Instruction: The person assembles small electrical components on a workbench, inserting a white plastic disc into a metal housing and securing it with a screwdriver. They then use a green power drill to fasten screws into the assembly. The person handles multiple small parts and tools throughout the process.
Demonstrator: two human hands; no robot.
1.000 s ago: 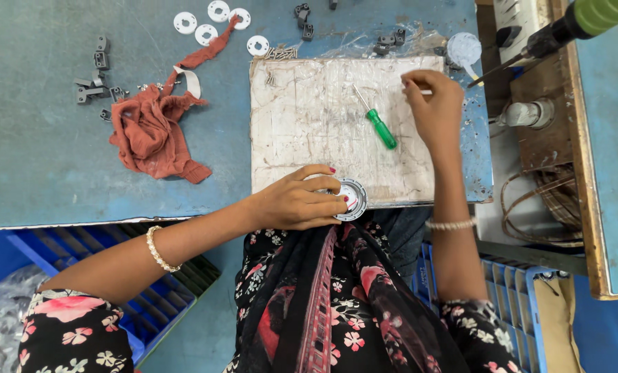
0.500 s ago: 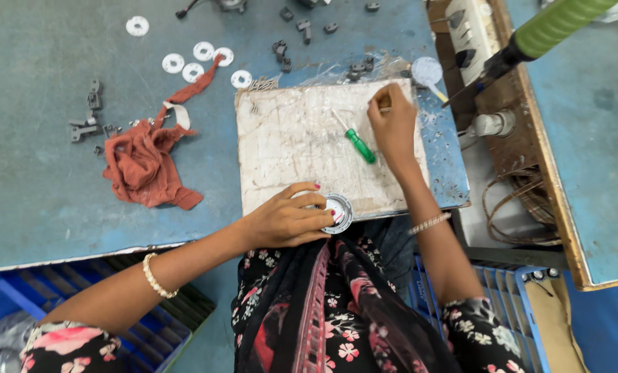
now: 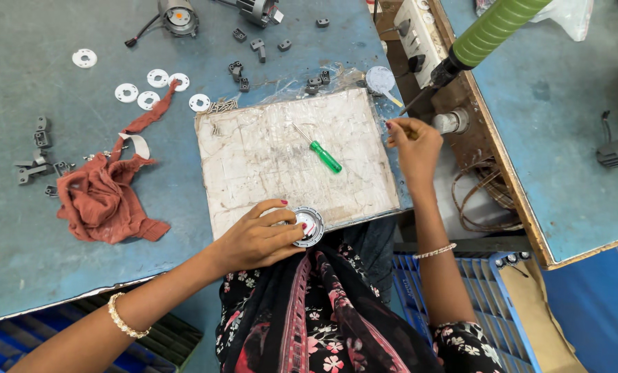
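Observation:
My left hand [image 3: 257, 238] rests on a round silver lamp part [image 3: 309, 226] at the near edge of a scratched white work board [image 3: 281, 162], fingers holding it in place. My right hand [image 3: 414, 144] is raised at the board's right edge, fingertips pinched together on something too small to make out, just below the tip of a hanging power screwdriver [image 3: 474, 45] with a green grip. A green-handled screwdriver [image 3: 320, 150] lies loose on the board between my hands.
A rust-red rag [image 3: 105, 197] lies left on the blue table [image 3: 39, 269]. White plastic rings [image 3: 150, 86] and small grey clips [image 3: 39, 148] are scattered behind it. A power strip [image 3: 419, 31] and coiled wire [image 3: 481, 193] sit at right. Blue crates stand below.
My right hand has left the green screwdriver on the board and moved right, toward the hanging power screwdriver's tip. My left hand stays on the round part.

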